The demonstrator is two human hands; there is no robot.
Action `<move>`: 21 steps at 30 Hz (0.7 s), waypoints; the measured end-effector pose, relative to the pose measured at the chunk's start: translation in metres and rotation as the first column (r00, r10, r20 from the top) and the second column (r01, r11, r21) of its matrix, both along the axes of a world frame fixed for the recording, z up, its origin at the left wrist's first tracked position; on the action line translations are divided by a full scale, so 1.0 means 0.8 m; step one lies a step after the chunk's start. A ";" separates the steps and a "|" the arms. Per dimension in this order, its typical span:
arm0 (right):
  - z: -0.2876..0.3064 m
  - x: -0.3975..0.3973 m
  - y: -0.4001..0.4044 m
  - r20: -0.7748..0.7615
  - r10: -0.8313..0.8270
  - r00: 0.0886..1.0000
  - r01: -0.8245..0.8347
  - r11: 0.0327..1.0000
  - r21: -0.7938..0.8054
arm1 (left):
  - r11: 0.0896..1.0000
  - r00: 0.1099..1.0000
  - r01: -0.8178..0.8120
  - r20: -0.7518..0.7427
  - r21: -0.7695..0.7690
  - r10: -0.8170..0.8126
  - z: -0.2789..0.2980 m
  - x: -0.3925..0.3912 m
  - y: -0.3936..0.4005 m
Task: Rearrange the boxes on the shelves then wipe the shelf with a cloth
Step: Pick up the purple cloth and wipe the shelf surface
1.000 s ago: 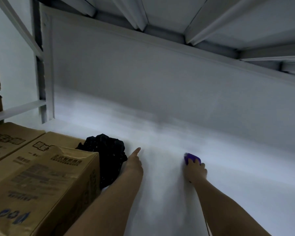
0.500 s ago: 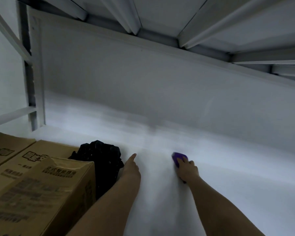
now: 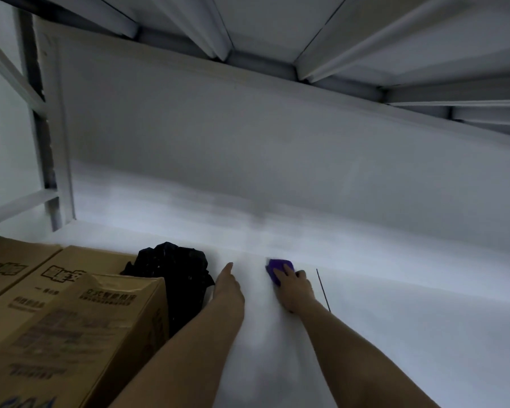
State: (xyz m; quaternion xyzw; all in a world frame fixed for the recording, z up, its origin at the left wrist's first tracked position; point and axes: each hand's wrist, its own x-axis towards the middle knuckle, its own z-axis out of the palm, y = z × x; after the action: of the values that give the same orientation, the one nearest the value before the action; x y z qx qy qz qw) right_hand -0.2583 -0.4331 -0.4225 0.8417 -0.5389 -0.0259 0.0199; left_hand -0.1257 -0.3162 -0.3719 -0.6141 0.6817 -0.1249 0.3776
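Right hand, head view: your fingers are curled over a small purple cloth, pressing it flat on the white shelf deep in, near where the shelf meets the back panel. Left hand: fingers straight and together, holding nothing, lying on the shelf just beside a black crumpled bundle.

Boxes: three cardboard cartons packed side by side at the left end of the shelf, the nearest one touching the black bundle. Judgement: rearranging looks done on this level; wiping is the step in hand.

To do it well, keep your palm weight over the cloth so the whole pad bears down, not just the fingertips. Work in overlapping passes from the back panel toward yourself. The left hand braces you adequately; slide it aside before the cloth reaches that patch. The strip beside the bundle and boxes will be missed unless you shift them.

Hard to make out: most of the cloth is hidden under your fingers, so its folding cannot be judged. A thin dark line lies just right of the right hand; whether it is a seam, scratch or loose strand cannot be told. Lighting is dim, so dust on the surface does not show. The nearest box is cut off by the frame's lower edge.
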 end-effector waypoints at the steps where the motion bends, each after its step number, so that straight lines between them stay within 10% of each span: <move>1: 0.001 -0.014 -0.001 -0.013 0.002 1.000 -0.002 1.000 -0.005 | 1.000 1.000 -0.002 0.007 0.004 0.002 0.000 0.000 0.001; 10: -0.001 -0.037 0.032 0.024 -0.479 0.878 0.478 0.878 0.013 | 0.999 0.996 0.014 0.088 0.029 -0.016 -0.005 0.001 0.011; 17: -0.003 -0.002 0.055 -0.031 0.033 0.999 -0.034 0.998 -0.057 | 0.996 0.992 -0.083 0.099 0.020 0.080 -0.013 0.005 0.007; 20: -0.004 -0.049 0.045 -0.041 -0.083 0.996 0.079 0.994 -0.078 | 0.898 0.902 -0.395 0.106 -0.192 0.419 -0.010 0.012 0.007; 21: -0.004 -0.063 0.045 -0.036 -0.181 0.983 0.178 0.980 -0.086 | 0.947 0.946 -0.291 0.109 -0.134 0.306 -0.015 0.011 0.005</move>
State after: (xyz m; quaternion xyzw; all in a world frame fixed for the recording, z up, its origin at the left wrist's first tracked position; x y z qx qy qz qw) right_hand -0.3083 -0.3968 -0.4258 0.7874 -0.6127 -0.0239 0.0640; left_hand -0.1167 -0.3120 -0.3837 -0.7218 0.5467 -0.1451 0.3987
